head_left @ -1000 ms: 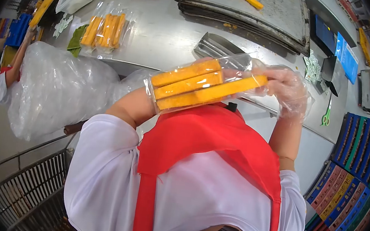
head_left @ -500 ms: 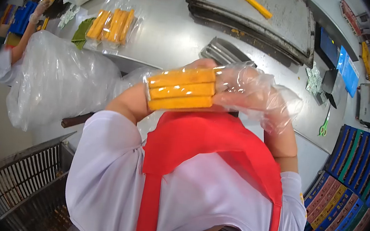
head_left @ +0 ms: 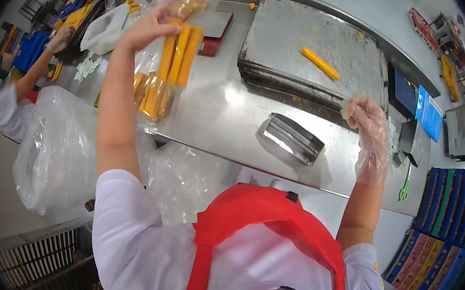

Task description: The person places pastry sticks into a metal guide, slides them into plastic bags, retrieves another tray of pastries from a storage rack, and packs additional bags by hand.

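My left hand (head_left: 163, 24), which looks bare, pinches the top of a clear bag of yellow sticks (head_left: 181, 54), held upright at the upper left. Below and partly behind it, more bagged yellow sticks (head_left: 151, 99) lie on the steel table (head_left: 212, 126). My right hand (head_left: 364, 118), in a clear plastic glove, is curled closed by the right front corner of the stacked metal trays (head_left: 288, 43); what its fingers hold, if anything, is hidden. One loose yellow stick (head_left: 320, 63) lies on the top tray. Between my hands, nearer me, sits a metal trough (head_left: 292, 140).
A red scale (head_left: 216, 30) stands behind the bags, and a white tub (head_left: 104, 29) further left. Clear plastic (head_left: 56, 155) bulges at the left beside a co-worker's arm (head_left: 36, 70). Green scissors (head_left: 406, 183), a blue packet (head_left: 428, 114) and coloured crates (head_left: 447, 201) are at right.
My hands have moved apart. My left hand has carried the bag up and left to the other bags; my right hand has let go of it and moved up near the trays.
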`<action>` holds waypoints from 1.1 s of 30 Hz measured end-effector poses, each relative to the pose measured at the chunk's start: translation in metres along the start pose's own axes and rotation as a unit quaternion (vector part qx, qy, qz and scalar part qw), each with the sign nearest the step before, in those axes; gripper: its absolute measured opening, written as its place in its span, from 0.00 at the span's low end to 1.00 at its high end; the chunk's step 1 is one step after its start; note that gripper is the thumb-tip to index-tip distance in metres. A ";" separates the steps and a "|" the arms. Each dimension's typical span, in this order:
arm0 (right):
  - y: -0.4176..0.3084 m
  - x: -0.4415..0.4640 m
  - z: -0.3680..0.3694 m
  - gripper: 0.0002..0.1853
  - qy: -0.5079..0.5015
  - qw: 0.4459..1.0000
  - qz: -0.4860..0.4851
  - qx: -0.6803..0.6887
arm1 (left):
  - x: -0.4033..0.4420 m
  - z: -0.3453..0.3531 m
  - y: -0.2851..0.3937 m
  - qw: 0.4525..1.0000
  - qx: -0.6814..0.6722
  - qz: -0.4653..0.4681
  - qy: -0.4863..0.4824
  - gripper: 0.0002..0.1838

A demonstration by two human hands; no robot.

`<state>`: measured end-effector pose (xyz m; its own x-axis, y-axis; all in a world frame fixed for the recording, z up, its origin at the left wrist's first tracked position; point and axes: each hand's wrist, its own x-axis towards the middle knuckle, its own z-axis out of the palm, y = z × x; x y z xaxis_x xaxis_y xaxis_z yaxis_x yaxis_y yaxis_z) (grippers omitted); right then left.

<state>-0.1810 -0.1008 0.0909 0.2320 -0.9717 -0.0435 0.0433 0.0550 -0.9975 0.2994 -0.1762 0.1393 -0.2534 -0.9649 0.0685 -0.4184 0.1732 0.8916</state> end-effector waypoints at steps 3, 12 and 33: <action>0.005 0.010 0.001 0.07 0.071 0.997 0.000 -0.030 | 0.055 -0.024 -0.022 0.983 0.181 -0.017 0.037 0.46; 0.027 0.037 -0.008 0.10 0.116 0.984 0.086 -0.105 | 0.180 0.038 -0.114 0.880 0.467 -0.083 -0.020 0.42; 0.054 0.047 -0.025 0.18 0.196 0.933 0.074 -0.293 | 0.168 -0.073 -0.179 0.871 0.420 -0.150 0.206 0.37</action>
<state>-0.1924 -0.1494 0.0335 -0.1847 -0.9792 -0.0844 -0.5261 0.1711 -0.8330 0.3955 -0.3838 0.0238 0.2406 -0.9502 0.1979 -0.9459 -0.1838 0.2674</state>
